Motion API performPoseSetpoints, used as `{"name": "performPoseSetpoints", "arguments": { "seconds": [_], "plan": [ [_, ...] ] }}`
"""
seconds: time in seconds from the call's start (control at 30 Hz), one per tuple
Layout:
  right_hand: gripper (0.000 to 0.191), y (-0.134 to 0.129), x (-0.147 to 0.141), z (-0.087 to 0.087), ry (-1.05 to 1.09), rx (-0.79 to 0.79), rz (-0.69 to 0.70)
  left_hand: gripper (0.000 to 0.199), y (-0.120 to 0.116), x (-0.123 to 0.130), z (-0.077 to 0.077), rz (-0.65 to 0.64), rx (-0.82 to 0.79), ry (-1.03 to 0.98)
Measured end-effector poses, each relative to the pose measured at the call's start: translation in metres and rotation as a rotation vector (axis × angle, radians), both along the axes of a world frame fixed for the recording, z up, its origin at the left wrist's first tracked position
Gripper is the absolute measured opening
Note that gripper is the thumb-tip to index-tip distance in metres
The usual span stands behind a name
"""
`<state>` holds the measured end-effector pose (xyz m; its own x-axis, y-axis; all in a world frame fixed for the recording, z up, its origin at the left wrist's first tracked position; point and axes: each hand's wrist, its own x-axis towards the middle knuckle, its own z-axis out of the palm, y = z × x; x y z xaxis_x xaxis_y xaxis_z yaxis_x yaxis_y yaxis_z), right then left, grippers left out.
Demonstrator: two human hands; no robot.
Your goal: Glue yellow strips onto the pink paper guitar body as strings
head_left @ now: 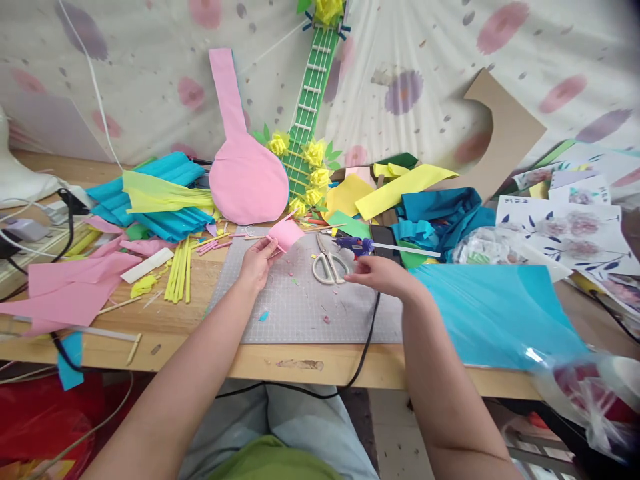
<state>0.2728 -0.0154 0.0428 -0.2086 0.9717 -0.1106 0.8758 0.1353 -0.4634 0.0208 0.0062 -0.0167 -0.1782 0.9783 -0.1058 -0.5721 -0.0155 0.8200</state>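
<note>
My left hand [261,259] pinches a small piece of pink paper [287,235] above the grey cutting mat [305,320]. The paper curves slightly and its right end is free. My right hand [376,273] has its fingertips at the right handle loop of the scissors [327,265]; whether they touch it is hard to tell. Those scissors lie on the mat with pale handles toward me and blades slightly apart. Just beyond my right hand lies a blue glue gun [356,246] with a white glue stick [405,250] jutting out of its back.
A pink guitar-shaped piece [247,177] and a green guitar neck [313,93] with yellow flowers lean at the back. Yellow strips [179,273] and pink sheets [75,287] lie left, a blue sheet [500,313] right. The black cord [367,340] hangs over the table edge.
</note>
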Motion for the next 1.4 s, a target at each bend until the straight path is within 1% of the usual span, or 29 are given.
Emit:
{"name": "performPoseSetpoints", "arguments": {
  "seconds": [0.07, 0.1, 0.17, 0.27, 0.33, 0.43, 0.67, 0.73, 0.83, 0.93, 1.0, 1.07, 1.13, 1.27, 1.4],
  "plan": [
    [0.034, 0.009, -0.035, -0.011, 0.310, 0.027, 0.098, 0.025, -0.002, 0.002, 0.001, -0.025, 0.002, -0.006],
    [0.033, 0.015, -0.053, -0.019, 0.476, 0.025, 0.109, 0.025, -0.003, 0.003, 0.002, -0.029, -0.001, -0.011],
    [0.036, 0.027, -0.088, -0.033, 0.734, -0.045, 0.084, 0.024, -0.004, 0.004, 0.004, -0.021, -0.017, -0.028],
    [0.038, 0.038, -0.124, -0.044, 0.940, -0.196, 0.094, 0.022, -0.005, 0.004, 0.006, 0.000, -0.047, -0.059],
    [0.036, 0.040, -0.135, -0.045, 1.002, -0.219, 0.052, 0.023, -0.004, 0.004, 0.006, 0.009, -0.051, -0.069],
    [0.032, 0.039, -0.138, -0.043, 1.027, -0.189, -0.006, 0.024, -0.004, 0.004, 0.006, 0.000, -0.050, -0.050],
    [0.017, 0.040, -0.126, -0.044, 1.038, -0.223, -0.048, 0.028, -0.007, 0.008, 0.003, -0.097, -0.047, 0.004],
    [0.015, 0.040, -0.123, -0.046, 1.043, -0.251, -0.054, 0.030, -0.007, 0.009, 0.001, -0.076, -0.054, 0.039],
    [0.018, 0.039, -0.122, -0.051, 1.010, -0.250, -0.032, 0.031, -0.006, 0.010, -0.001, -0.010, -0.022, 0.113],
    [0.025, 0.037, -0.124, -0.054, 0.875, -0.149, 0.000, 0.030, -0.005, 0.010, -0.001, 0.056, -0.004, 0.162],
    [0.031, 0.034, -0.126, -0.056, 0.756, -0.054, 0.016, 0.027, -0.004, 0.009, 0.000, 0.086, -0.011, 0.185],
    [0.034, 0.032, -0.127, -0.056, 0.692, 0.005, 0.029, 0.022, -0.003, 0.008, 0.000, 0.106, -0.012, 0.206],
    [0.036, 0.031, -0.127, -0.057, 0.692, 0.044, 0.010, 0.019, -0.002, 0.007, -0.001, 0.113, -0.004, 0.233],
    [0.038, 0.034, -0.126, -0.059, 0.753, 0.154, -0.101, 0.016, 0.002, 0.007, -0.010, 0.118, 0.029, 0.347],
    [0.037, 0.036, -0.126, -0.062, 0.789, 0.170, -0.082, 0.018, 0.006, 0.005, -0.018, 0.162, 0.079, 0.507]
  ]
}}
